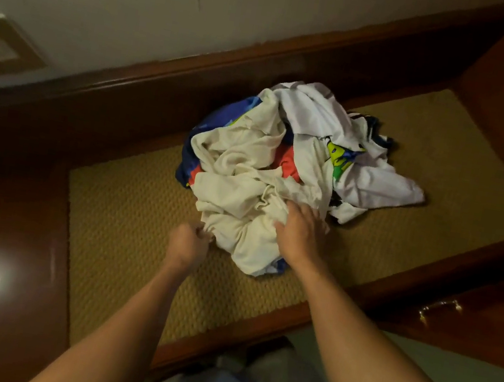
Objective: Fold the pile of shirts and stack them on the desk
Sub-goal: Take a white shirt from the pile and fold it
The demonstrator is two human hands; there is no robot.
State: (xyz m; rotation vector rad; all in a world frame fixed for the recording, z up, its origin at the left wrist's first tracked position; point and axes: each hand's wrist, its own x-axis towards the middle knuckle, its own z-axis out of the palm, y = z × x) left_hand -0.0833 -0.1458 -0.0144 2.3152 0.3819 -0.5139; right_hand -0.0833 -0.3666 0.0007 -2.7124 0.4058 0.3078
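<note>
L hand (188, 242) is pinching the cream shirt (238, 185) by its near-left corner; R hand (299, 228) is resting atop it, grip unclear. The pile of shirts (300, 152) is lying just ahead, mid woven mat (120, 252), nearer R hand. Bare mat is lying open near-left for spreading; desk (413, 277) rim close in front.

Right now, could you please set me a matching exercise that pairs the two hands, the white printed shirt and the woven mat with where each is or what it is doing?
Things:
1. left hand
2. right hand
3. white printed shirt
4. woven mat

Places or states:
A. lies beneath the pile of shirts
B. pinches the near-left edge of the cream shirt
C. forms the right side of the pile
D. lies on the cream shirt's near side, fingers sunk in the cloth

Pairs: 1-B, 2-D, 3-C, 4-A
</note>
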